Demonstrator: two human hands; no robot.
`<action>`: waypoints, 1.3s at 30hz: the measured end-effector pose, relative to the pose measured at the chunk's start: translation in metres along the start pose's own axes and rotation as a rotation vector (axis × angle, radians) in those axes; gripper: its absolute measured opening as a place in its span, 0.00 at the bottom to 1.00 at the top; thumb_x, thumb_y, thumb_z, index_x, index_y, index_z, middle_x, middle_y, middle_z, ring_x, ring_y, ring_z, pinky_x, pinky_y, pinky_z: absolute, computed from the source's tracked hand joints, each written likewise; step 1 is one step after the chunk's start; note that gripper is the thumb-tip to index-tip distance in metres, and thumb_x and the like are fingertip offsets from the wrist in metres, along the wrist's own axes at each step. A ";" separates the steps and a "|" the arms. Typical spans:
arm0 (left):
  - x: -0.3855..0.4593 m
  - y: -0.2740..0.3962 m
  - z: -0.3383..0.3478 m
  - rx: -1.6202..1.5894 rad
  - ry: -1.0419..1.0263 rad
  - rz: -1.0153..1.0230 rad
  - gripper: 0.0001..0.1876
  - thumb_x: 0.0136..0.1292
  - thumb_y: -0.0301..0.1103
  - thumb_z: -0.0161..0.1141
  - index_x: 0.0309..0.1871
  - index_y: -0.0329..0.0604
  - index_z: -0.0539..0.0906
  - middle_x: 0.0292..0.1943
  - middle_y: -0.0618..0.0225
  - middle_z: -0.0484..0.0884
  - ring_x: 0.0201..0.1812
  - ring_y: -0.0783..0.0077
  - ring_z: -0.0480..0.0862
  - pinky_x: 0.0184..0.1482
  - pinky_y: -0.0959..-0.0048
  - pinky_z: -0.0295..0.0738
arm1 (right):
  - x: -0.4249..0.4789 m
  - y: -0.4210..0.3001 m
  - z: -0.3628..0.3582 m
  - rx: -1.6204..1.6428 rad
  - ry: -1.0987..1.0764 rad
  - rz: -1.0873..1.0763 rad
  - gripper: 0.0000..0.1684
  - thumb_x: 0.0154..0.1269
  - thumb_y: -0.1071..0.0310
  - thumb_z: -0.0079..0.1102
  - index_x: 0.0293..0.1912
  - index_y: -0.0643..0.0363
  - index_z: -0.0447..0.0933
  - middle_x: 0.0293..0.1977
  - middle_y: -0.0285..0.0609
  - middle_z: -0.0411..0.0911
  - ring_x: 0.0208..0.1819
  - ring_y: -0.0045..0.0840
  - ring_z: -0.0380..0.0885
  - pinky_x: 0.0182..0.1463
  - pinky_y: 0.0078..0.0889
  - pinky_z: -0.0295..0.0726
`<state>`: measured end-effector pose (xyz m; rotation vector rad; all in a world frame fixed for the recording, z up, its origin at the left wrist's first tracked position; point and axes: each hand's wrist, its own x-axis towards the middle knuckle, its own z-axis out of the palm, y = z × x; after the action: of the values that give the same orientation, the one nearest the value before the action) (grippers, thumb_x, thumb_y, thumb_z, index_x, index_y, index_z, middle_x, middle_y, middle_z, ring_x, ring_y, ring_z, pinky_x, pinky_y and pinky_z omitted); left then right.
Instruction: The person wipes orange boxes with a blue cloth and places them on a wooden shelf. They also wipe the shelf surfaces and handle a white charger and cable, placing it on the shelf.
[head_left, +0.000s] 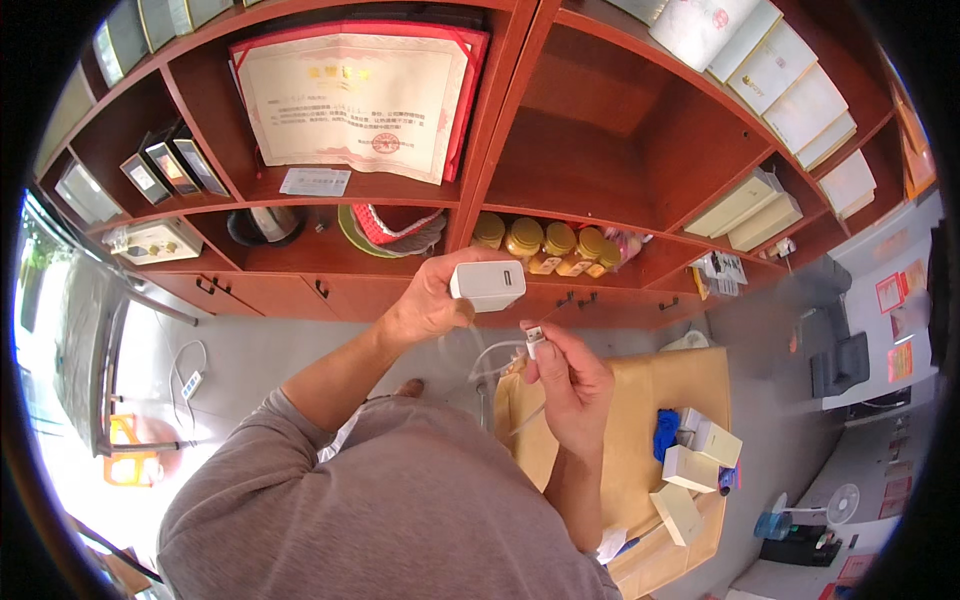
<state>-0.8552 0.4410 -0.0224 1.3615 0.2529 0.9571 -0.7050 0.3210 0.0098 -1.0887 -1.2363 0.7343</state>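
Note:
My left hand holds a white USB power adapter, its port side facing my right. Lower and to the right, my right hand pinches the white USB-A plug of a cable between thumb and fingers, metal end up. Plug and adapter are apart. The white cable hangs in loops between the two hands, and part of it runs down past my right wrist; its other end cannot be made out.
A wooden shelf unit stands ahead, holding a framed certificate, yellow-lidded jars and an electric kettle. A tan padded table at my right bears white boxes and a blue cloth. A power strip lies left.

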 end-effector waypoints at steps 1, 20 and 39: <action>-0.002 0.001 -0.001 -0.013 -0.052 -0.026 0.46 0.44 0.71 0.60 0.53 0.33 0.73 0.44 0.63 0.76 0.44 0.71 0.79 0.39 0.73 0.78 | 0.003 -0.003 -0.001 -0.096 -0.008 -0.046 0.10 0.63 0.75 0.53 0.45 0.65 0.77 0.18 0.33 0.71 0.18 0.09 0.64 0.20 0.13 0.60; -0.001 0.013 -0.016 0.208 -0.228 0.155 0.27 0.57 0.53 0.56 0.44 0.34 0.80 0.40 0.61 0.81 0.41 0.70 0.79 0.44 0.72 0.72 | 0.007 -0.030 0.001 -0.475 -0.180 -0.023 0.06 0.59 0.73 0.59 0.36 0.61 0.72 0.18 0.42 0.74 0.18 0.21 0.74 0.21 0.23 0.69; -0.003 0.016 -0.012 0.551 -0.241 0.264 0.17 0.66 0.42 0.51 0.34 0.36 0.82 0.32 0.60 0.81 0.37 0.63 0.79 0.40 0.67 0.72 | 0.004 -0.007 0.004 -0.550 -0.277 0.079 0.07 0.57 0.72 0.58 0.32 0.62 0.68 0.21 0.50 0.74 0.22 0.39 0.76 0.26 0.34 0.72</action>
<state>-0.8713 0.4463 -0.0122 2.0401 0.1596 0.9644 -0.7086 0.3235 0.0175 -1.5246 -1.6996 0.6323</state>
